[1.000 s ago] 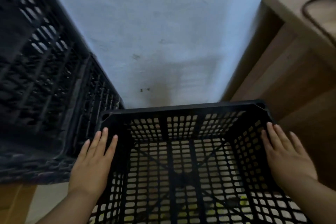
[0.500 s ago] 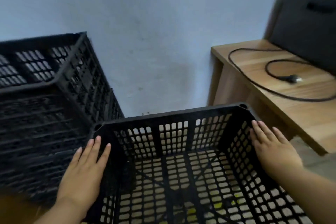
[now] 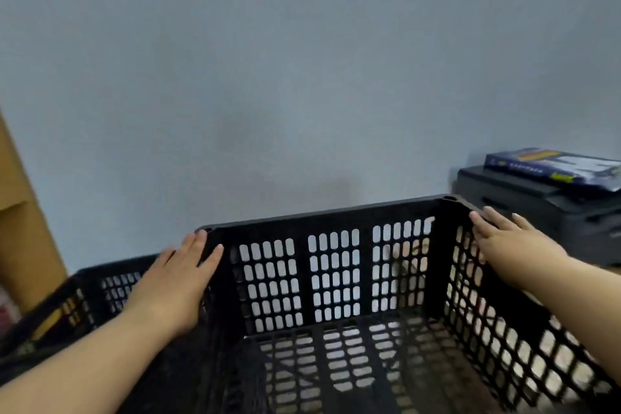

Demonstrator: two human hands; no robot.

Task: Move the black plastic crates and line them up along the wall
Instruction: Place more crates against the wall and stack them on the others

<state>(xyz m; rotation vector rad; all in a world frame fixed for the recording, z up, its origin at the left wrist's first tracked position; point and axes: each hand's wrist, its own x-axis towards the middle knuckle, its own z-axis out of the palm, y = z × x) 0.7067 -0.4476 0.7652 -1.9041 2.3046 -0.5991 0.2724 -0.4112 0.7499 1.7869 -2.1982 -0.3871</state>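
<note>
A black plastic crate [image 3: 332, 222] with slotted walls fills the lower middle of the view, its far wall facing the grey-blue wall [image 3: 302, 77]. My left hand [image 3: 174, 282] lies flat with straight fingers on the crate's left rim near the far corner. My right hand [image 3: 514, 242] lies flat with straight fingers on the right rim near the other far corner. A second black crate [image 3: 100, 282] stands lower, to the left, partly hidden by my left arm.
A dark printer [image 3: 544, 208] with a blue box [image 3: 551, 165] on top stands at the right, close to the crate's far right corner. A brown cardboard box [image 3: 23, 228] stands at the left edge.
The view has lifted from the floor towards the wall. The crate now appears higher, level with the printer. Both hands stay flat on its side rims. The crates at the left now show lower.
</note>
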